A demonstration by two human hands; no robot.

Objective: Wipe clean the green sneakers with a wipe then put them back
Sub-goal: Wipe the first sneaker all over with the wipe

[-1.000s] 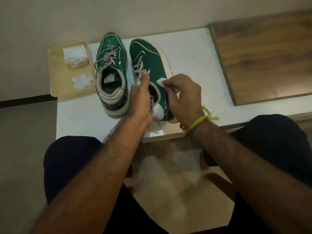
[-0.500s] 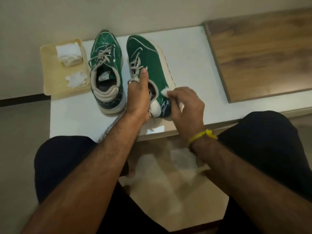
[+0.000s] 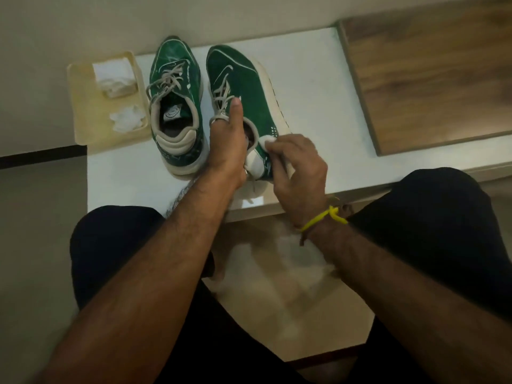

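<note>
While the left hand (image 3: pixel 227 151) steadies the right-hand green sneaker (image 3: pixel 241 106) at its collar, thumb stretched up along the laces and the other fingers tucked down inside the opening and curled round the collar rim, the right hand (image 3: pixel 299 170) works at the outer side of the same shoe's heel. Its fingers (image 3: pixel 279 146) are bent and pinch a small white wipe (image 3: pixel 267 140), pressing it against the green upper just beside the white heel patch. That sneaker is tipped toward the left, so its pale sole edge faces up and to the right, and its heel lies near the front edge of the white surface (image 3: pixel 318 87).

Its partner, the other green sneaker (image 3: pixel 174 106), stands upright on its sole just to the left, toe toward the back edge, laces loose, touched by neither hand. The two shoes sit close together, nearly side by side.

At the left end of the surface a cream tray (image 3: pixel 83 117) overhangs the edge; a folded stack of white wipes (image 3: pixel 113 76) sits at its far end and a crumpled white wipe (image 3: pixel 127 120) lies nearer. A wooden panel (image 3: pixel 432 79) covers the right end of the surface. A yellow thread (image 3: pixel 324 217) is knotted round the right wrist, and dark-clad knees frame the view below.
</note>
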